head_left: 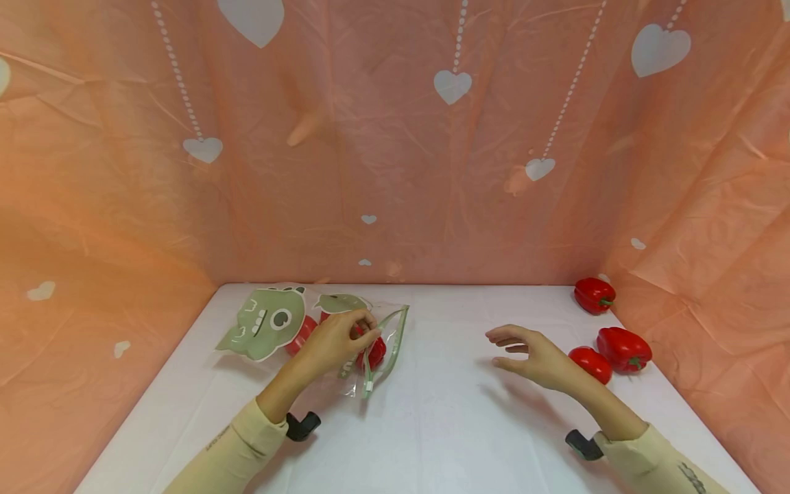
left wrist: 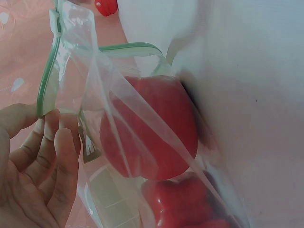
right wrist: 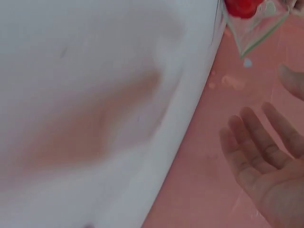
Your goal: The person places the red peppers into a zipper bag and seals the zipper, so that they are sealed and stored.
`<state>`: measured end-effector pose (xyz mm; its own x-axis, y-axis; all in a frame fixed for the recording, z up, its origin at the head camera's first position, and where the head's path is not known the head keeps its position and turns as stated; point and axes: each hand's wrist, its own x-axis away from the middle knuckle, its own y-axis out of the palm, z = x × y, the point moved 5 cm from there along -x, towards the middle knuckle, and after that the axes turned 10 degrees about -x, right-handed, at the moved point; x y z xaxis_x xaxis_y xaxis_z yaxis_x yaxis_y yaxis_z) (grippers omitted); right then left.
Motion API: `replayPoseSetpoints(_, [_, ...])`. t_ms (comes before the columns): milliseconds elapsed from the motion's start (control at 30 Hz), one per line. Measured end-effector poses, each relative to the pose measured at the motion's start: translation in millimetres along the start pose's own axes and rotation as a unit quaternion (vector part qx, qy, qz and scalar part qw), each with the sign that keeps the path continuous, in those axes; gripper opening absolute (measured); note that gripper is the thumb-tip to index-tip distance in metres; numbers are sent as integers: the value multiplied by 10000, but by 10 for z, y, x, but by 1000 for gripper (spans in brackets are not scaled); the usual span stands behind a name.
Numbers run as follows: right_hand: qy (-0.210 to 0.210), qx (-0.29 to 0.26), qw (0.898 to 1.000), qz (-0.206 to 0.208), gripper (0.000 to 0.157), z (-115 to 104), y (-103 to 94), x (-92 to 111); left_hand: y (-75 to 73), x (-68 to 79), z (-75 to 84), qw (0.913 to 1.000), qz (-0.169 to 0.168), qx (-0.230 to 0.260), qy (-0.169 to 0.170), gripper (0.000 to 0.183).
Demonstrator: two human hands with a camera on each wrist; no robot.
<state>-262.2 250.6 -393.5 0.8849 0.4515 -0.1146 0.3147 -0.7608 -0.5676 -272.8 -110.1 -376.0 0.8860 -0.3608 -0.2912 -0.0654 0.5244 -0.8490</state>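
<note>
A clear zip bag (head_left: 265,326) printed with green monster shapes lies at the left of the table with red bell peppers (left wrist: 149,128) inside. My left hand (head_left: 336,343) pinches the green zip edge (left wrist: 47,80) of its mouth between thumb and fingers. In the left wrist view the mouth gapes, and a white slider (left wrist: 54,21) sits on the zip. My right hand (head_left: 533,357) is held over the table at the right, fingers loosely bent and holding nothing. Close to its wrist is a loose red bell pepper (head_left: 590,364).
Two more red bell peppers lie near the table's right edge, a large pepper (head_left: 624,349) and a pepper (head_left: 594,296) at the far corner. Orange cloth (head_left: 395,171) with white hearts hangs around the back and sides of the white table (head_left: 444,439).
</note>
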Motion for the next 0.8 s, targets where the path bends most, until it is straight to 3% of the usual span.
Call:
replayPoseSetpoints(500, [-126,941,9954,89,51,26,-362,268,-35,9,-12,10000,-37,20,-33,6])
replayPoseSetpoints(800, [46,1221,9925,81,53,84,-533,388,-45,10,-17,10000,-77,41,-34,6])
